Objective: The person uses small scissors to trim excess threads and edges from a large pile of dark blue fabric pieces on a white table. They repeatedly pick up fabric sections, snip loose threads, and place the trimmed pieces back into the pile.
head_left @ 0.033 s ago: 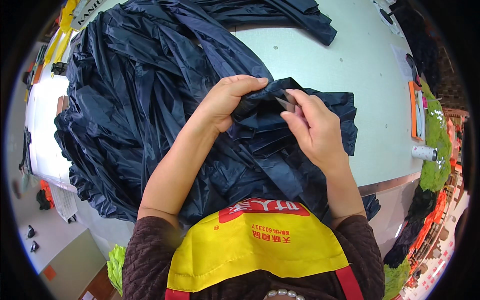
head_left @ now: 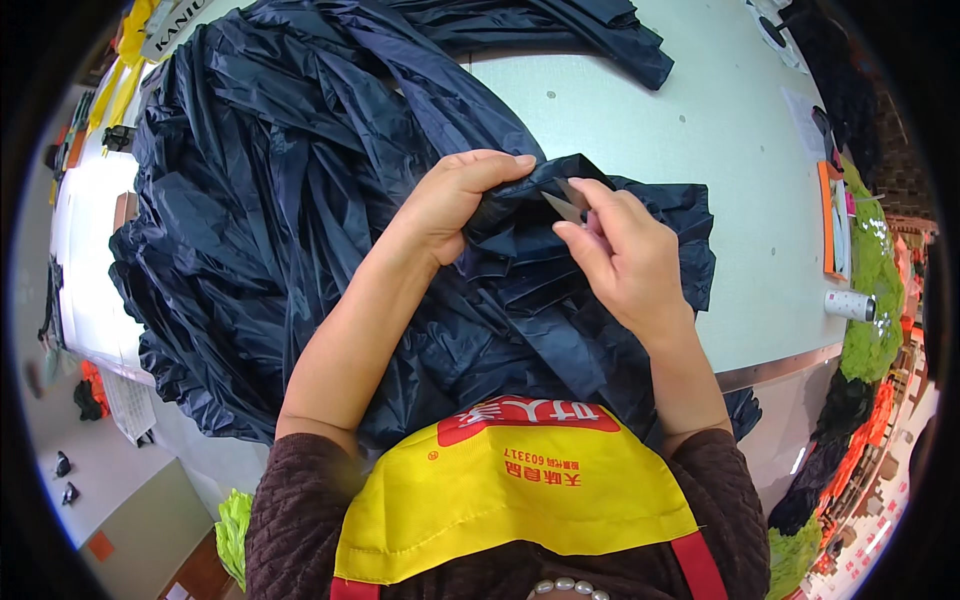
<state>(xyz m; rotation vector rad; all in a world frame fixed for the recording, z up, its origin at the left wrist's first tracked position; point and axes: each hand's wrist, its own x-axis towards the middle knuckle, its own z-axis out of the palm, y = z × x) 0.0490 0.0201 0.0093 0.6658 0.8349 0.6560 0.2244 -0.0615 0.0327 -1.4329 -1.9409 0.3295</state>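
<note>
A big heap of dark navy, shiny thin fabric lies over the worktable in front of me. My left hand is closed on a fold of it, thumb stretched along the top edge. Close by on the right, my right hand holds small thread snips between thumb and fingers. Their pointed metal blades stand apart at the fold beside my left thumb. The handle is mostly hidden inside the right hand.
The pale worktable shows at the right. Along its right side are an orange-edged flat item and a small white cylinder. Bright green fabric hangs beyond it. A black object sits at the left edge.
My right hand and the snips have shifted slightly to the left, and the blades have turned a little. My left hand and the fabric look the same.
</note>
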